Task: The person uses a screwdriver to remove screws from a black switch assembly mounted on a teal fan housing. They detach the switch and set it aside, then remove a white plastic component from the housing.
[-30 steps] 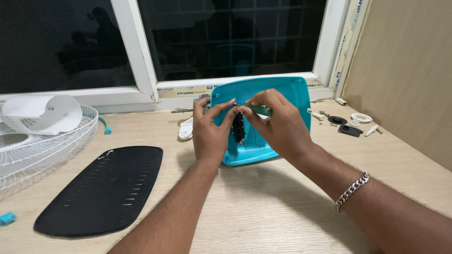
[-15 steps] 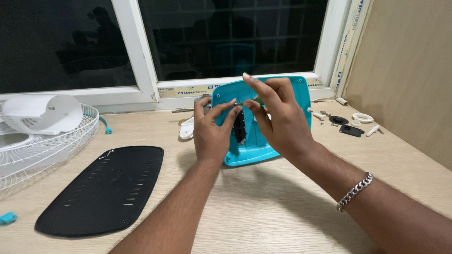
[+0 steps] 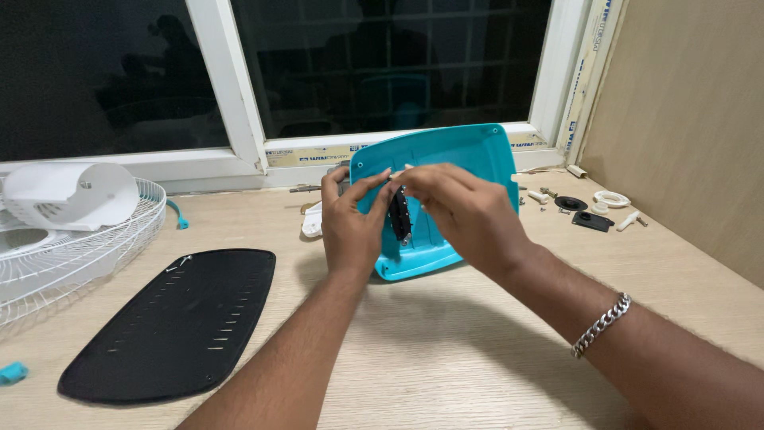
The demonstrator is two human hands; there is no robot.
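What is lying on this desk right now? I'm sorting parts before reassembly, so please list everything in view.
Teal plastic housing: one, teal, propped upright at the back middle of the desk, both hands on it.
Black part: one, black, on the housing's face between the hands.
Black slotted panel: one, black, flat on the desk at left.
Wire fan guard: one, white, far left edge.
White cylindrical cover: one, white, resting on the guard.
Small loose parts: several, white and black, back right by the wall.
Small teal piece: one, teal, lower left edge.
Wooden desk: one, light wood.
Window: dark panes, white frame, behind.
Bracelet: one, silver, right wrist.
Left hand: grips the housing's left edge.
Right hand: fingers pinched at the black part's top.
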